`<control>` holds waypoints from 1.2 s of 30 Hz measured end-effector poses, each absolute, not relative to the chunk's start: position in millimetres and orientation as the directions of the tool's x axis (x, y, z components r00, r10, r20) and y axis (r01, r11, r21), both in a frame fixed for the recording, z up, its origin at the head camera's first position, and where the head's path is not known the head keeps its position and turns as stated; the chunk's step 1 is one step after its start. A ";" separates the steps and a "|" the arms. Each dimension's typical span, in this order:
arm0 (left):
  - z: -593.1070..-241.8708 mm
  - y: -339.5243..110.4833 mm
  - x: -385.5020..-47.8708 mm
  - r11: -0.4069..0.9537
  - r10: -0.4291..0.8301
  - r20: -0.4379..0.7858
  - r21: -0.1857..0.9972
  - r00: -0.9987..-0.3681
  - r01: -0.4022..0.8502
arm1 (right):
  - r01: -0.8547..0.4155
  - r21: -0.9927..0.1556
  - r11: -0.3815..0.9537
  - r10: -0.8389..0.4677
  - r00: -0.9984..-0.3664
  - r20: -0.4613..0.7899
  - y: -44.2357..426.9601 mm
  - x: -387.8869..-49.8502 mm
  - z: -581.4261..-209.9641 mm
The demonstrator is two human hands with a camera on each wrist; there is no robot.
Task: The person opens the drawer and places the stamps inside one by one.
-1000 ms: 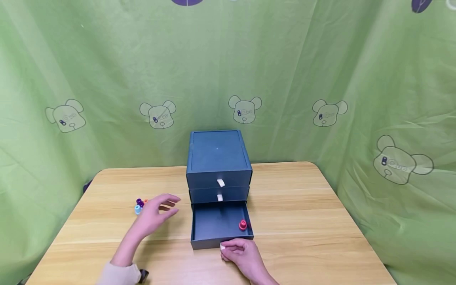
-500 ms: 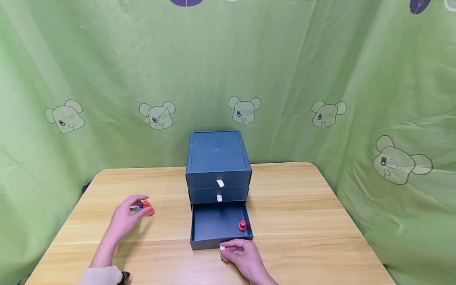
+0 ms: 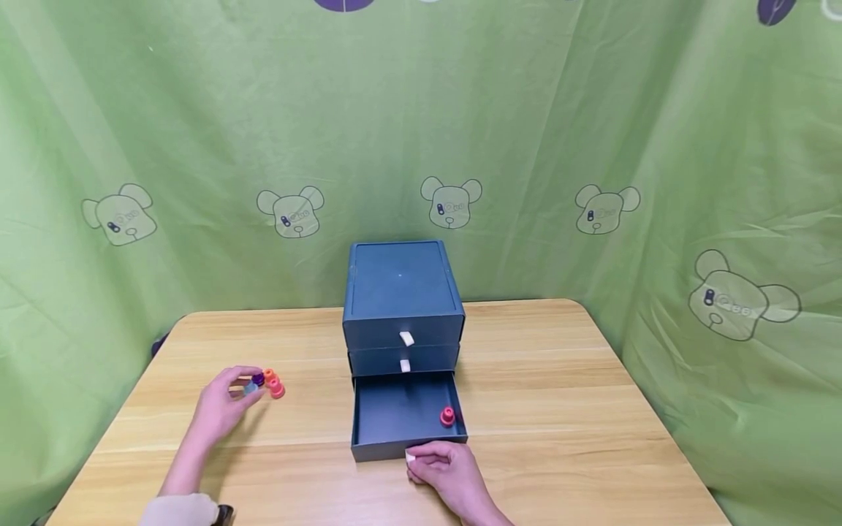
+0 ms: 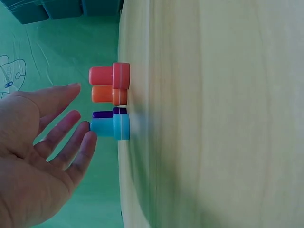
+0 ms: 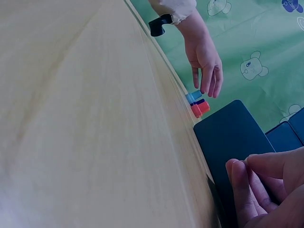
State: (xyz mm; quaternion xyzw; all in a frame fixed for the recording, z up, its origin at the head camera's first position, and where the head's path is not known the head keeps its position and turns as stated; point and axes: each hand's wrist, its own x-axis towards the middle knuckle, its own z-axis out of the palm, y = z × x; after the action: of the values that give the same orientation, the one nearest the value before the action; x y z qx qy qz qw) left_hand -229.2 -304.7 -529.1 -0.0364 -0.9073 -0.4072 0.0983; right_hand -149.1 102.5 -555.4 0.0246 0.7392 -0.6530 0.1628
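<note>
White tab (image 3: 411,458) sits pinched in the right grip (image 3: 450,473), the left grip (image 3: 219,406) loosely parted beside a blue peg (image 4: 109,126).

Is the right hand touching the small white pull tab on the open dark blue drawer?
Touching. The head view shows it: the right hand pinches the small white pull tab on the front of the open dark blue drawer.

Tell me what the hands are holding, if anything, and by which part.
The right hand pinches the open bottom drawer by its white pull tab. The left hand holds nothing; its loose fingers are close to the light blue peg.
</note>
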 end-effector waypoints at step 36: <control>-533.3 -309.4 -234.3 0.717 -0.064 0.078 0.697 -0.995 0.009 | 0.230 -0.966 0.117 -0.175 -0.953 -0.248 102.3 -146.1 -554.1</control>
State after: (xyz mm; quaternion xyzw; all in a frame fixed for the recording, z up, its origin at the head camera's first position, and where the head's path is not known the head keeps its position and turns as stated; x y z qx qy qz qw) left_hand -234.3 -309.4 -533.3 0.0150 -0.9253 -0.3759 0.0483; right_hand -146.1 102.3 -554.1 0.0188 0.7318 -0.6640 0.1523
